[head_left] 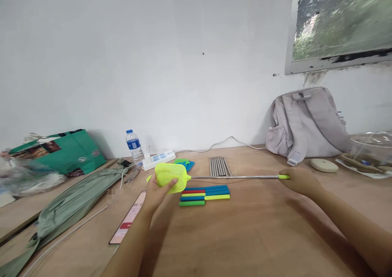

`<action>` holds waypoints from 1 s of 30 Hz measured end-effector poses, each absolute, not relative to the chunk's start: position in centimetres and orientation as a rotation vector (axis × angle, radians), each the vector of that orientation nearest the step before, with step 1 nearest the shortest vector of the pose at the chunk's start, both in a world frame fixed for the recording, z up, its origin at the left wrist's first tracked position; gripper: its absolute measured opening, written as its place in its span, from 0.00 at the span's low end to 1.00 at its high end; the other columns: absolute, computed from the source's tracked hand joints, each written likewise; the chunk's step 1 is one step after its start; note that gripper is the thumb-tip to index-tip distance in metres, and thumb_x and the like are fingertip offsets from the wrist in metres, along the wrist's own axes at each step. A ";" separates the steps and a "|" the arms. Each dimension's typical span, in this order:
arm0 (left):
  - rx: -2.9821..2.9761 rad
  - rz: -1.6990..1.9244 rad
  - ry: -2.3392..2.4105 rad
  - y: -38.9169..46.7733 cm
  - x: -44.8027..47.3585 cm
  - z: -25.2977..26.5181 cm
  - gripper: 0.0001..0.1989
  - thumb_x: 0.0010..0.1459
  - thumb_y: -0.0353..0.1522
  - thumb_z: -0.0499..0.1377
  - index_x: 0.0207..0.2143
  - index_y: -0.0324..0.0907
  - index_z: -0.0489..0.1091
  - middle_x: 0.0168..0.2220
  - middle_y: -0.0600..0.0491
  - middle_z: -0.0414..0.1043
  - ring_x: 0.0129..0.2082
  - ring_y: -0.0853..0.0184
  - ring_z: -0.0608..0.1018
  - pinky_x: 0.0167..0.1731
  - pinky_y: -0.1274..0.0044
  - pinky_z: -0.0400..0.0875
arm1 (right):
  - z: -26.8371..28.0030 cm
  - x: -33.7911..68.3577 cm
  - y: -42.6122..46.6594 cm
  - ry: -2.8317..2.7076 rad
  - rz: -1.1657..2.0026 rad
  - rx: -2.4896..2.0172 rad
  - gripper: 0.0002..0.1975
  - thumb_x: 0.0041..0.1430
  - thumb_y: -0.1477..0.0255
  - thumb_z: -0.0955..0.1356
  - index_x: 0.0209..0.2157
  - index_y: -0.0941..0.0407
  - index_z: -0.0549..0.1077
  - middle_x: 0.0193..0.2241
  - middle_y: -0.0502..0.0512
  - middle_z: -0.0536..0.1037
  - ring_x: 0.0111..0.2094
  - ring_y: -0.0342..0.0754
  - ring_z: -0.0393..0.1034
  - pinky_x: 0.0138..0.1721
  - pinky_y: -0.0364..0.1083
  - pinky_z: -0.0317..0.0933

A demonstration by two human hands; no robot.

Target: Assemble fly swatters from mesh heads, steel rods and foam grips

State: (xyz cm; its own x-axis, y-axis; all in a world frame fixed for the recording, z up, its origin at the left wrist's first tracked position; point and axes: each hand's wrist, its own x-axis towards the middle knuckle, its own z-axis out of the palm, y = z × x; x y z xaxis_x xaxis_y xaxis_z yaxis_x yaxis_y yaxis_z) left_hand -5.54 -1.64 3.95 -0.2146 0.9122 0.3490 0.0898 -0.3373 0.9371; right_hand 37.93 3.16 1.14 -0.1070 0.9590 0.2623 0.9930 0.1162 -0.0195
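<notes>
A yellow-green fly swatter (226,177) with a metal telescopic rod stretches level between my two hands, above the table. My left hand (157,193) grips its perforated head, thumb on the front face. At the other end, my right hand (298,182) is closed around the short yellow-green handle. Below the rod lie several coloured handle tubes (214,190) in blue, red, yellow and green, set in two columns. Behind the rod several metal rods (218,166) lie side by side. Green and blue swatter heads (187,164) rest partly hidden behind the held head.
A phone (128,222) lies left of my left forearm. Farther back stand a water bottle (134,146) and a white power strip (159,159). A green bag (73,152) and strap-like cloth (76,199) are at left; a backpack (306,123) leans on the wall at right.
</notes>
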 end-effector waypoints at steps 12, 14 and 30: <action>1.378 1.507 1.147 -2.4 -3.2 3.6 0.32 0.38 0.37 0.66 0.45 0.39 0.58 0.45 0.45 0.70 0.42 0.58 0.74 0.37 0.67 0.72 | 1.7 36.5 2.5 -2.282 -0.217 -1.864 0.11 0.48 0.71 0.59 0.16 0.56 0.65 0.18 0.52 0.70 0.22 0.44 0.62 0.22 0.42 0.40; 1.379 1.481 1.147 -2.4 -2.7 3.2 0.32 0.39 0.37 0.65 0.46 0.40 0.58 0.45 0.45 0.70 0.42 0.59 0.74 0.39 0.67 0.72 | 1.9 35.5 2.1 -2.284 -0.240 -1.838 0.12 0.49 0.71 0.59 0.16 0.56 0.66 0.18 0.51 0.70 0.21 0.43 0.61 0.22 0.42 0.39; 1.323 1.382 1.145 -3.0 0.4 2.4 0.30 0.37 0.35 0.67 0.43 0.42 0.60 0.41 0.49 0.72 0.40 0.60 0.75 0.38 0.69 0.72 | 2.0 29.4 -0.7 -2.259 -0.010 -1.835 0.09 0.49 0.70 0.61 0.23 0.53 0.73 0.24 0.53 0.75 0.26 0.47 0.66 0.23 0.42 0.42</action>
